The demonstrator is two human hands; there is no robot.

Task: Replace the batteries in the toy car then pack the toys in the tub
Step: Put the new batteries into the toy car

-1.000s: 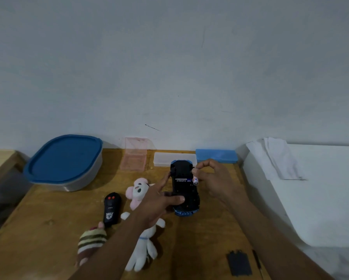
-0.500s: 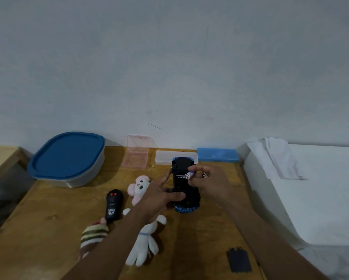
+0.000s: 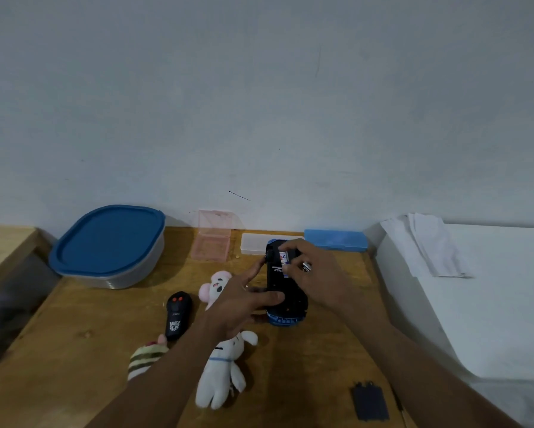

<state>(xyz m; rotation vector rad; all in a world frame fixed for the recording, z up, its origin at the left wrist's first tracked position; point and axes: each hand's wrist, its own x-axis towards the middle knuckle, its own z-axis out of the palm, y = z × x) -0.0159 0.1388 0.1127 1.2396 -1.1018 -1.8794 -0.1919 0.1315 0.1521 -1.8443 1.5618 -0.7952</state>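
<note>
Now, hands: two; the left hand [image 3: 244,301] grips the toy car from its left side with the thumb laid across the underside, and the right hand [image 3: 316,273] pinches a battery against the car's far end.
Toy car [image 3: 285,291]: one, blue, lying upside down at the frame's centre on the wooden worktop [image 3: 74,350], black underside up.
Battery [image 3: 284,259]: one plainly seen, white-labelled, at the right hand's fingertips.
Battery cover [image 3: 369,404]: one, black, flat on the worktop at lower right, well apart from the car.
Plush toys: two; a white plush [image 3: 219,372] with pink ears below the left forearm, a striped plush [image 3: 145,356] to its left.
Remote control [image 3: 177,316]: one, black, two red buttons, left of the white plush.
Tub [image 3: 105,245]: one, at middle left, blue lid on, contents hidden.
Pink box [image 3: 211,250]: one, see-through, lid standing open against the wall.
Flat cases: two, shut, behind the car; a clear case [image 3: 253,247] and a blue case [image 3: 336,240]; contents not visible.
</note>
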